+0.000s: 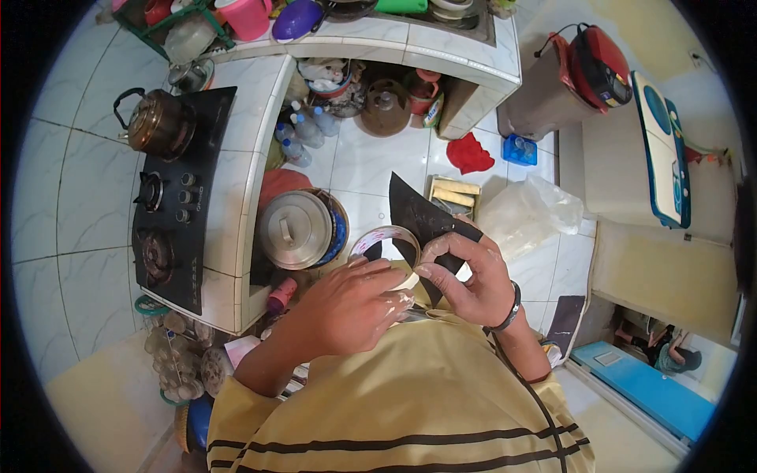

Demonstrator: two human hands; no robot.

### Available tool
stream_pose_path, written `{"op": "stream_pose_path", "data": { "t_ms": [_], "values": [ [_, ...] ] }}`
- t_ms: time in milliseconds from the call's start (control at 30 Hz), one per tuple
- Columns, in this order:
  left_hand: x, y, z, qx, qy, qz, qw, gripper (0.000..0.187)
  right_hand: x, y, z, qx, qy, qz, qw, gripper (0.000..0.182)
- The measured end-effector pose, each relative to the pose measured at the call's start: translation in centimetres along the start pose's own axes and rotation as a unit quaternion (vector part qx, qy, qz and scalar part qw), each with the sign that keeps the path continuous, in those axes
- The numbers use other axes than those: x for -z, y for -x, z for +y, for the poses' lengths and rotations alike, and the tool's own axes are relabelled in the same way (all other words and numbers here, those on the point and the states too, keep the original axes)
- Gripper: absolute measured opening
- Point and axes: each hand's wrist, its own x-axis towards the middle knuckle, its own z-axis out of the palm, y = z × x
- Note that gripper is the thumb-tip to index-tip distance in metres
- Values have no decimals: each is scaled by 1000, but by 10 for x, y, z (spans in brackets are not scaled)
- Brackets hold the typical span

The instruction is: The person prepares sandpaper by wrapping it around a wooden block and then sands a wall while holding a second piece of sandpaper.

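Note:
My left hand point(359, 303) is wrapped round the lower side of a roll of tape point(406, 236), a ring with a pale inside and printed marks. White smears cover its fingers. My right hand point(469, 272) is closed, with thumb and index finger pinched together at the tape roll's right edge. A thin black sheet point(422, 213) with a pointed corner is held in the right hand, passing behind its fingers. Whatever lies between the right thumb and fingertip is too small to make out. A dark band point(509, 307) circles the right wrist.
A black gas stove point(185, 201) with a kettle point(158, 122) is at left. Below the counter stand a lidded pot point(296, 229) and several plastic bottles point(307, 130). A red cloth point(470, 153), blue box point(520, 150) and clear plastic bag point(532, 213) lie on the tiled floor.

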Motion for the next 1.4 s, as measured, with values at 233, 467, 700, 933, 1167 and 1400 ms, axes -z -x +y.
{"op": "stream_pose_path", "data": {
  "t_ms": [233, 467, 700, 933, 1167, 1400],
  "values": [
    [-1, 0, -1, -13, -9, 13, 1000, 13, -1, 3, -1, -12, 11, 5, 1000, 5],
    [0, 1, -3, -15, -17, 23, 999, 11, 5, 5, 4, -1, 12, 20, 1000, 8],
    [0, 0, -1, -14, -24, 28, 999, 10, 1, 4, 2, 1, -10, 9, 1000, 9],
    [-2, 1, 0, 2, -43, 6, 999, 10, 1, 2, 2, 11, 3, 9, 1000, 10],
    [-1, -2, 6, 11, -46, 3, 999, 12, 2, 1, 4, 17, 10, 7, 1000, 8],
    [1, -5, 7, 30, -24, -29, 999, 13, 4, 1, 3, 17, 8, 9, 1000, 8]
  ]
}}
